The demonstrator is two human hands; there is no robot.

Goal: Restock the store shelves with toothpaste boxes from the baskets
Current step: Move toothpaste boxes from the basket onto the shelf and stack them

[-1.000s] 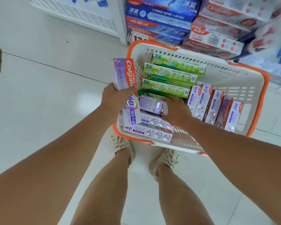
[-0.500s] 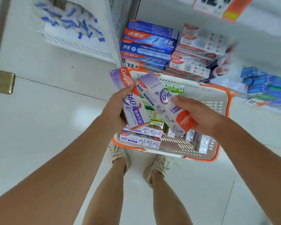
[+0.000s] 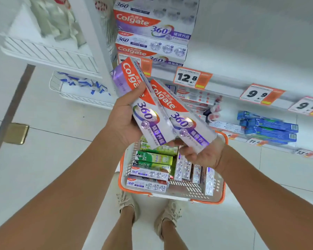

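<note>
My left hand grips a purple and red Colgate 360 box, tilted up toward the shelf. Beside it my right hand holds a second Colgate 360 box from below, its fingers curled under the lower end. The two boxes lie side by side and touch. Below them on the floor stands the white basket with an orange rim, holding green Darlie boxes and several more Colgate boxes. A stack of matching Colgate 360 boxes fills the upper shelf just above my hands.
The shelf edge carries orange price tags, one reading 12.8 and one reading 9.9. Blue toothpaste boxes and red and white boxes lie on the lower shelf. A white wire rack stands at the left. My feet are behind the basket.
Both hands have risen from the basket with a box each, and the right box now lies beside the left one. My view has tilted up to the upper shelf.
</note>
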